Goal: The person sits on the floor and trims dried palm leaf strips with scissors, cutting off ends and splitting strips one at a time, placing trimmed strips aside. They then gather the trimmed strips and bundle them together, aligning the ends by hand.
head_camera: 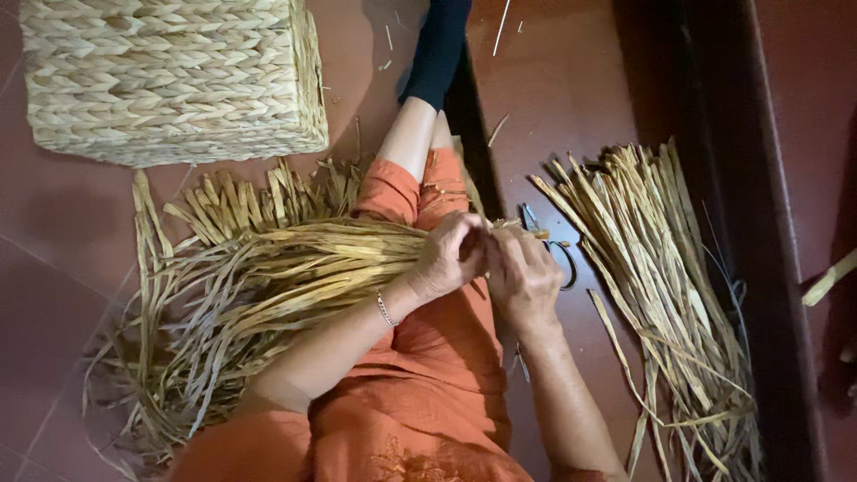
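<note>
Straw bundle (295, 254) lengthwise leftward across lap, end clenched in left hand (451, 254) and right hand (522, 277).

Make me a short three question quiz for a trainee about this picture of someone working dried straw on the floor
1. True or false: the left hand and right hand meet over the person's lap, gripping the end of a straw bundle.
2. Which side of the person is the loose straw pile beside the scissors? A. left B. right
3. What pale object sits at the upper left on the floor?

Key: 1. true 2. B 3. a woven basket
</note>
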